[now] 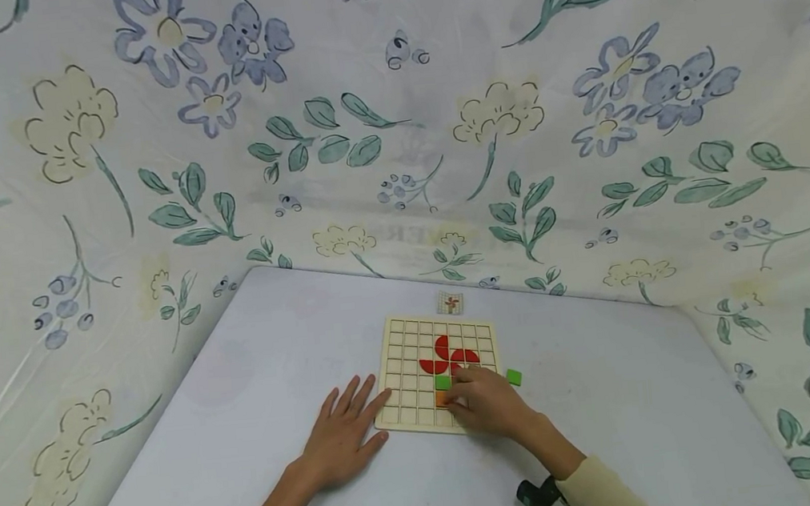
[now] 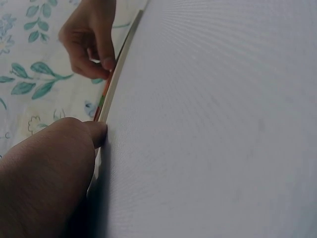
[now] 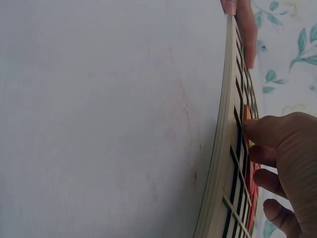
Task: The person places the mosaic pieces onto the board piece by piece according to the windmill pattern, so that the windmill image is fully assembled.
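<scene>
A square wooden grid board lies on the white table. Red rounded pieces sit in its grid, with a green square tile below them. Below the green one is an orange square tile, partly covered by my right hand. Thumb and index finger of that hand pinch the orange tile at the board; the other fingers are bent. My left hand lies spread at the board's left edge. In the left wrist view, a left finger touches the board's edge.
A second green tile lies on the table just right of the board. Behind the board is a small pattern card with a red figure on a grid. A flower-printed cloth stands around the table's back and sides.
</scene>
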The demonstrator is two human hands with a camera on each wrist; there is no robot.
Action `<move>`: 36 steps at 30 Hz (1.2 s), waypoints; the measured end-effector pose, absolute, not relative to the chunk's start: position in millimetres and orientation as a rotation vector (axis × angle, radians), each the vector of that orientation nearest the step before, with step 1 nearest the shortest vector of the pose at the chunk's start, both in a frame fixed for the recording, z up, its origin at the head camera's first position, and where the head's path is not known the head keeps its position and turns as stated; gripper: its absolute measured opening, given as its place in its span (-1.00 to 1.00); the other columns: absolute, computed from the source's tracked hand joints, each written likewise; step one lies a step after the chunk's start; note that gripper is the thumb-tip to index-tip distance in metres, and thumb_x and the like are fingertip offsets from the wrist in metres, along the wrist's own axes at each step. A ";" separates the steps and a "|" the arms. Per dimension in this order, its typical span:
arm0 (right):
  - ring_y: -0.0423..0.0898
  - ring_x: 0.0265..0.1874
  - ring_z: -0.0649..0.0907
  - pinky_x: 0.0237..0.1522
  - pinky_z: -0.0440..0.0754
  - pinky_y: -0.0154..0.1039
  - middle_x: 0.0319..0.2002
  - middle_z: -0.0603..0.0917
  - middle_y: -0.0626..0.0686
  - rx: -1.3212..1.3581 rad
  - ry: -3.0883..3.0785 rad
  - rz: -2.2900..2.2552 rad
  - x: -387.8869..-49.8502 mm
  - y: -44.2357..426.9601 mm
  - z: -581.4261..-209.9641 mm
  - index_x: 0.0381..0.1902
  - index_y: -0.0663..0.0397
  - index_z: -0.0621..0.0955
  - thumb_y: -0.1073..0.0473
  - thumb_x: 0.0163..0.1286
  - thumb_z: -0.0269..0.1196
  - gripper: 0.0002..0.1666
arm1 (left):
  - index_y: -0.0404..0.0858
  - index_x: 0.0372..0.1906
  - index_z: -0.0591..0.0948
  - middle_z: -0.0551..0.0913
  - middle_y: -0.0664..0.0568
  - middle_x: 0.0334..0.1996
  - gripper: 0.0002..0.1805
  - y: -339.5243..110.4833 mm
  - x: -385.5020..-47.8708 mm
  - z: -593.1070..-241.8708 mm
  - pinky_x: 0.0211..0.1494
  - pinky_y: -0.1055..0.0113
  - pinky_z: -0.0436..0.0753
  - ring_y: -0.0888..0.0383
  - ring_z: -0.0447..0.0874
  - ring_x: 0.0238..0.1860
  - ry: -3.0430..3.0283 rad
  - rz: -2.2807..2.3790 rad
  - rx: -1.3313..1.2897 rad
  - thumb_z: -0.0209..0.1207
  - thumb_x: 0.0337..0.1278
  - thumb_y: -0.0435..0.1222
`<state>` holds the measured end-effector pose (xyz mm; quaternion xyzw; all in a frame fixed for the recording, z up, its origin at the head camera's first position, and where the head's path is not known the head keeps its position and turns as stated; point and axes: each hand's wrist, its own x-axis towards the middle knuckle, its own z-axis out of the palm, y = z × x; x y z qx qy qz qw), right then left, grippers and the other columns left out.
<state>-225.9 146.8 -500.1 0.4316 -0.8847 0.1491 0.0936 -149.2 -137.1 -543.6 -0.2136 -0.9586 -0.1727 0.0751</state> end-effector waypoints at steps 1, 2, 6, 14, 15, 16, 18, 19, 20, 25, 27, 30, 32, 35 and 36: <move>-0.25 -0.40 0.51 -0.31 0.55 -0.35 -0.37 0.62 -0.18 1.279 -2.626 0.435 -226.1 148.7 -499.9 -0.36 -0.10 0.80 0.12 0.18 0.48 -0.94 | -0.09 0.50 0.27 0.10 -0.16 0.51 -0.34 -136.8 -149.3 -543.1 0.43 -0.21 -0.04 -0.19 -0.06 0.51 -2.881 -0.517 -0.639 -0.02 0.43 0.07; -0.24 -0.39 0.52 -0.29 0.56 -0.34 -0.37 0.63 -0.18 1.281 -2.623 0.433 -226.5 150.9 -499.8 -0.35 -0.10 0.80 0.12 0.17 0.48 -0.93 | -0.09 0.50 0.27 0.09 -0.15 0.52 -0.34 -136.7 -149.1 -542.5 0.43 -0.21 -0.05 -0.19 -0.06 0.51 -2.887 -0.516 -0.638 -0.02 0.43 0.07; -0.24 -0.37 0.54 -0.27 0.57 -0.32 -0.37 0.65 -0.19 1.283 -2.608 0.447 -228.4 160.1 -500.1 -0.36 -0.09 0.79 0.15 0.17 0.47 -0.94 | -0.08 0.51 0.26 0.08 -0.14 0.52 -0.34 -136.9 -149.0 -541.2 0.43 -0.21 -0.06 -0.19 -0.07 0.51 -2.892 -0.517 -0.636 -0.02 0.43 0.07; -0.26 -0.37 0.53 -0.34 0.56 -0.37 -0.37 0.64 -0.21 1.235 -2.632 0.448 -228.7 173.1 -501.6 -0.38 -0.12 0.78 0.16 0.16 0.48 -0.93 | -0.08 0.51 0.25 0.10 -0.15 0.52 -0.34 -138.6 -150.2 -545.6 0.43 -0.20 -0.05 -0.18 -0.07 0.51 -2.874 -0.499 -0.640 -0.05 0.44 0.09; -0.26 -0.37 0.53 -0.34 0.55 -0.37 -0.37 0.64 -0.22 1.223 -2.644 0.442 -228.5 174.2 -501.4 -0.37 -0.13 0.78 0.16 0.16 0.48 -0.93 | -0.07 0.51 0.25 0.09 -0.14 0.52 -0.34 -138.6 -150.0 -544.7 0.44 -0.20 -0.05 -0.17 -0.08 0.51 -2.883 -0.499 -0.639 -0.05 0.44 0.09; -0.26 -0.36 0.52 -0.34 0.55 -0.36 -0.37 0.63 -0.22 1.207 -2.659 0.434 -228.4 175.3 -501.3 -0.37 -0.13 0.78 0.15 0.16 0.48 -0.94 | -0.07 0.52 0.24 0.08 -0.14 0.53 -0.34 -138.6 -149.8 -543.8 0.44 -0.19 -0.06 -0.17 -0.09 0.52 -2.896 -0.501 -0.637 -0.06 0.44 0.09; -0.26 -0.36 0.51 -0.33 0.55 -0.36 -0.37 0.62 -0.22 1.178 -2.687 0.420 -228.1 177.9 -500.6 -0.36 -0.14 0.79 0.15 0.17 0.47 -0.94 | -0.06 0.52 0.24 0.07 -0.13 0.53 -0.33 -138.6 -149.7 -542.9 0.45 -0.18 -0.07 -0.17 -0.10 0.52 -2.907 -0.509 -0.634 -0.06 0.44 0.09; -0.25 -0.35 0.50 -0.32 0.55 -0.35 -0.37 0.62 -0.22 1.167 -2.694 0.413 -227.8 179.5 -500.0 -0.36 -0.14 0.79 0.15 0.18 0.46 -0.94 | -0.06 0.52 0.23 0.07 -0.13 0.53 -0.33 -138.6 -149.6 -542.5 0.45 -0.18 -0.07 -0.17 -0.11 0.52 -2.907 -0.516 -0.636 -0.05 0.44 0.09; -0.25 -0.35 0.50 -0.33 0.55 -0.34 -0.37 0.62 -0.21 1.159 -2.698 0.416 -227.5 180.9 -499.3 -0.36 -0.13 0.78 0.16 0.17 0.46 -0.94 | -0.06 0.52 0.23 0.06 -0.13 0.53 -0.33 -138.7 -149.6 -542.8 0.45 -0.18 -0.08 -0.17 -0.11 0.52 -2.902 -0.530 -0.636 -0.04 0.44 0.08; -0.26 -0.39 0.46 -0.40 0.51 -0.37 -0.38 0.62 -0.20 1.128 -2.686 0.406 -227.5 190.4 -499.7 -0.38 -0.11 0.78 0.19 0.14 0.48 -0.91 | -0.06 0.51 0.26 0.08 -0.11 0.52 -0.34 -139.0 -150.1 -547.8 0.43 -0.20 -0.07 -0.16 -0.08 0.52 -2.846 -0.566 -0.635 -0.02 0.42 0.07; -0.27 -0.40 0.45 -0.41 0.49 -0.39 -0.38 0.62 -0.21 1.114 -2.683 0.391 -228.1 194.6 -501.3 -0.38 -0.11 0.78 0.20 0.13 0.49 -0.90 | -0.05 0.51 0.26 0.08 -0.11 0.53 -0.34 -139.0 -150.3 -548.7 0.43 -0.19 -0.07 -0.16 -0.09 0.52 -2.848 -0.555 -0.631 -0.02 0.42 0.08; -0.28 -0.40 0.47 -0.40 0.51 -0.38 -0.36 0.63 -0.20 1.099 -2.683 0.369 -228.8 200.3 -502.3 -0.37 -0.10 0.78 0.20 0.12 0.49 -0.90 | -0.08 0.51 0.27 0.09 -0.13 0.52 -0.34 -138.6 -150.0 -546.9 0.43 -0.20 -0.06 -0.18 -0.07 0.51 -2.858 -0.537 -0.637 -0.01 0.42 0.08; -0.28 -0.39 0.47 -0.40 0.51 -0.39 -0.36 0.64 -0.20 1.084 -2.692 0.362 -229.1 204.1 -502.1 -0.37 -0.10 0.79 0.20 0.11 0.49 -0.89 | -0.08 0.51 0.26 0.09 -0.14 0.52 -0.33 -138.3 -149.5 -544.9 0.43 -0.20 -0.06 -0.18 -0.07 0.51 -2.872 -0.526 -0.639 -0.01 0.42 0.08; -0.28 -0.40 0.47 -0.41 0.51 -0.38 -0.36 0.63 -0.21 1.063 -2.709 0.354 -229.6 209.4 -501.5 -0.37 -0.10 0.78 0.21 0.11 0.50 -0.88 | -0.07 0.51 0.26 0.09 -0.14 0.52 -0.34 -138.4 -148.7 -543.5 0.43 -0.19 -0.05 -0.17 -0.07 0.51 -2.881 -0.529 -0.642 -0.02 0.43 0.09; -0.28 -0.40 0.47 -0.41 0.51 -0.38 -0.36 0.63 -0.21 1.056 -2.716 0.350 -229.7 211.2 -501.1 -0.37 -0.10 0.78 0.21 0.10 0.50 -0.88 | -0.07 0.51 0.26 0.08 -0.14 0.52 -0.34 -138.6 -149.1 -545.1 0.44 -0.19 -0.06 -0.17 -0.07 0.51 -2.877 -0.529 -0.642 -0.04 0.43 0.09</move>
